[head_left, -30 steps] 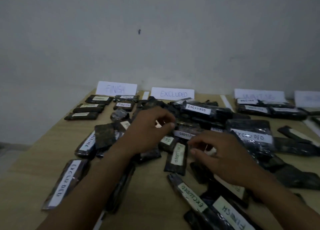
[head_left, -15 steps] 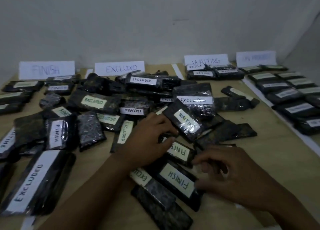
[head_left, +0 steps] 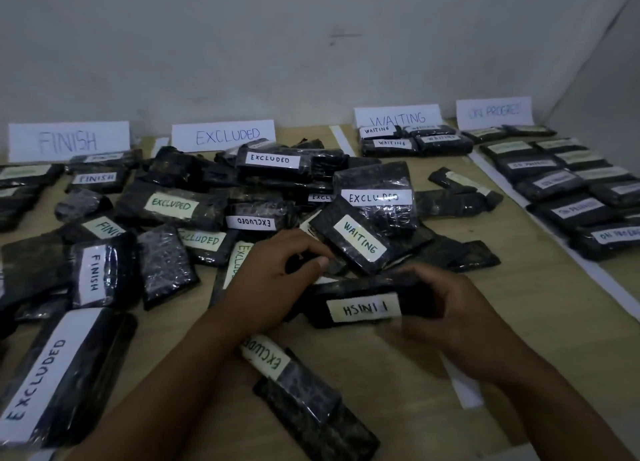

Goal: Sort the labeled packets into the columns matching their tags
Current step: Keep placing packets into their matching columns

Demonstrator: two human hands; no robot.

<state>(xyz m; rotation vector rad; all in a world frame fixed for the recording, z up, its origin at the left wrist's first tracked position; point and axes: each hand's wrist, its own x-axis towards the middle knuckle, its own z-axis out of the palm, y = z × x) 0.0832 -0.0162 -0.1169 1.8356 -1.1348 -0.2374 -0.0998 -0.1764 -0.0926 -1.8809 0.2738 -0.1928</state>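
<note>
The FINISH packet (head_left: 363, 308), lying flat half a second ago, is now rising just nearer than the WAITING packet (head_left: 360, 242). The right hand (head_left: 450, 315) is curling its fingers (head_left: 419, 284) round one end. The left hand (head_left: 273, 277) is curling at the other end, and I cannot tell if it grips. The packet is probably leaving for the FINISH card (head_left: 69, 141), far left of that packet.

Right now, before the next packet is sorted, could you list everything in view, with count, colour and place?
Header cards: four, white, against the wall.
Piled packets: many, dark, mid-table.
Sorted FINISH packets: several, dark, far left.
Sorted WAITING packets: four, dark, under the WAITING card.
ON PROGRESS packets: several, dark, right column.
Tape strips: several, white, between columns.
Table: one, tan.
FINISH packet: one, dark, held, label upside down.
Left hand: one, curled beside that packet, grip unclear.
Right hand: one, grips its right end.
</note>
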